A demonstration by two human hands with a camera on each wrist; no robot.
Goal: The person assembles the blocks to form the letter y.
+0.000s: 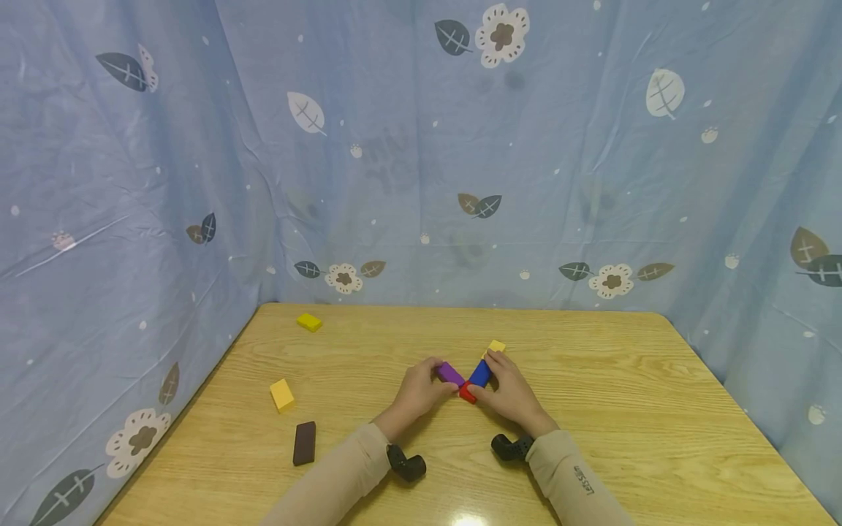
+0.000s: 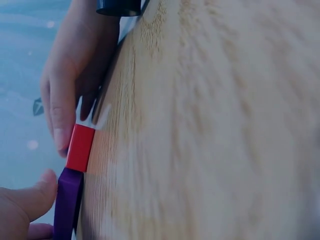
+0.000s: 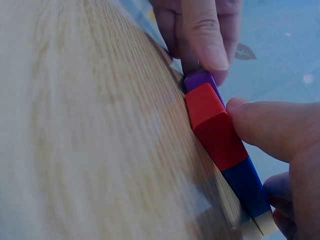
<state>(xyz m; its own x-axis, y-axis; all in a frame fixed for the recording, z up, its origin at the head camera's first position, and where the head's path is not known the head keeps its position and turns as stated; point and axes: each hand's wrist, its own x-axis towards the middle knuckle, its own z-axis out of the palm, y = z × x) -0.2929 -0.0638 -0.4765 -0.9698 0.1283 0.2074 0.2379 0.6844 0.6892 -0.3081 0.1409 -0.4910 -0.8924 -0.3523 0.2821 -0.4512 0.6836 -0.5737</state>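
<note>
One table (image 1: 631,416), lower frame; curtain (image 1: 539,153) above. Left hand (image 1: 417,390) pinches purple block (image 1: 450,374); right hand (image 1: 511,391) grips red block (image 1: 467,394), blue block (image 1: 480,375).

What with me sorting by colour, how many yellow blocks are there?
3: one at the back left, another just beyond the dark block, a third beyond the blue block, partly behind the right hand, which may hide more.

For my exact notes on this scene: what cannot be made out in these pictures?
Head view: part of the yellow block beyond the blue block, hidden by the right hand.
Left wrist view: one end of the purple block and part of the left hand, cut off by frame edges.
Right wrist view: grain on the table, blurred at left.
</note>
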